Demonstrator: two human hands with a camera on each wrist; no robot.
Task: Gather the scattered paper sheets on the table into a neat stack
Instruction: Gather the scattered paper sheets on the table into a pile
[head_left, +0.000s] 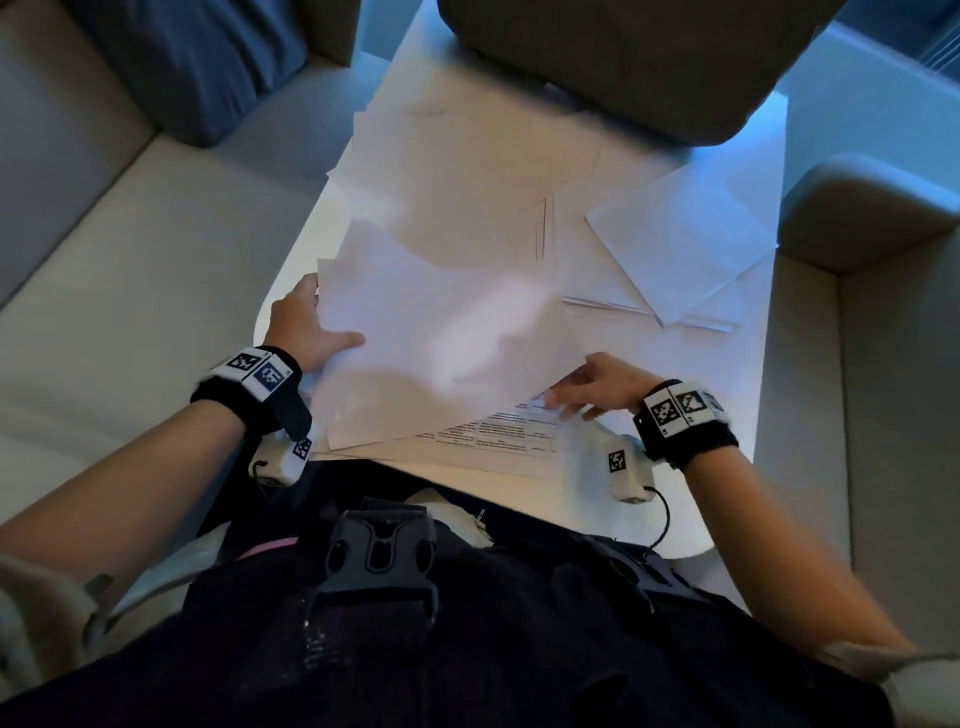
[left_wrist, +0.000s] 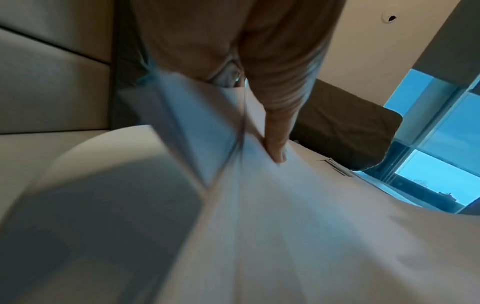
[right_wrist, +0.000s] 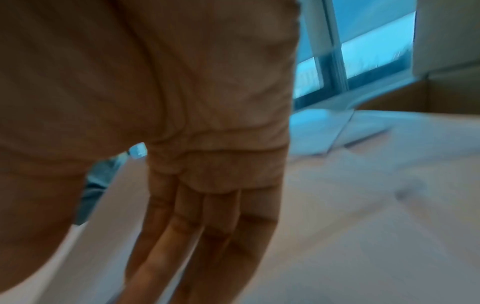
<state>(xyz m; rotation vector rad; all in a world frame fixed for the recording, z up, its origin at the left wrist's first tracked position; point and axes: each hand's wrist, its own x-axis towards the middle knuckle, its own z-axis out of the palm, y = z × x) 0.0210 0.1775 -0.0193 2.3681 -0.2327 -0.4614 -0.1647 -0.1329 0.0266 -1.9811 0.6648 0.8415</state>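
A: Fingers (right_wrist: 207, 236) of my right hand (head_left: 597, 387) lie straight and together, holding nothing, tips on a printed sheet (head_left: 498, 431). My left hand (head_left: 306, 325) pinches a bundle of sheets (head_left: 441, 332), thumb on top.

B: And the rest?

A: Loose sheets (head_left: 685, 249) spread across the table (head_left: 597, 509). Light, limp, probably slippery; I would grip at the edges.
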